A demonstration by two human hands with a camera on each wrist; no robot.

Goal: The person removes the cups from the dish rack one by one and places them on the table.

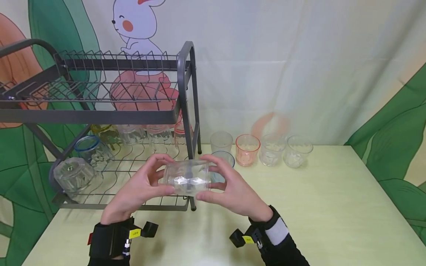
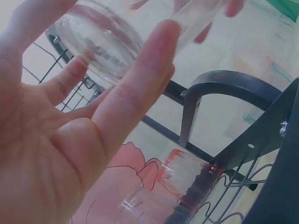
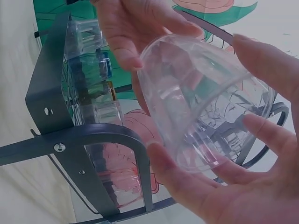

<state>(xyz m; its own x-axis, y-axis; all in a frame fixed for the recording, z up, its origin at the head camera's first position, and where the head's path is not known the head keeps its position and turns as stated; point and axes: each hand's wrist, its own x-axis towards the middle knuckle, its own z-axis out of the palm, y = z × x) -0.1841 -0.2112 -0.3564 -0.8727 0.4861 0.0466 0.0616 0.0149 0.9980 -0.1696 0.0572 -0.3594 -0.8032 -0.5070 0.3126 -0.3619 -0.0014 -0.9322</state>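
A clear cup with a faceted wall (image 1: 188, 178) lies on its side in the air between my two hands, in front of the rack's right corner. My left hand (image 1: 144, 186) grips its left end, thumb below and fingers above. At the other end my right hand (image 1: 229, 186) holds it the same way. In the right wrist view the see-through cup (image 3: 196, 98) spans the gap between both hands. The left wrist view catches only one round end of the cup (image 2: 100, 44), partly behind a finger.
A two-tier dark wire rack (image 1: 90, 117) stands at left. Several glasses are on its lower tier, including a blue-rimmed one (image 1: 94, 149). Right of the rack, by the curtain, stand more glasses, among them a red-rimmed glass (image 1: 247, 150). A blue-rimmed glass (image 1: 223, 159) is partly behind my right hand.
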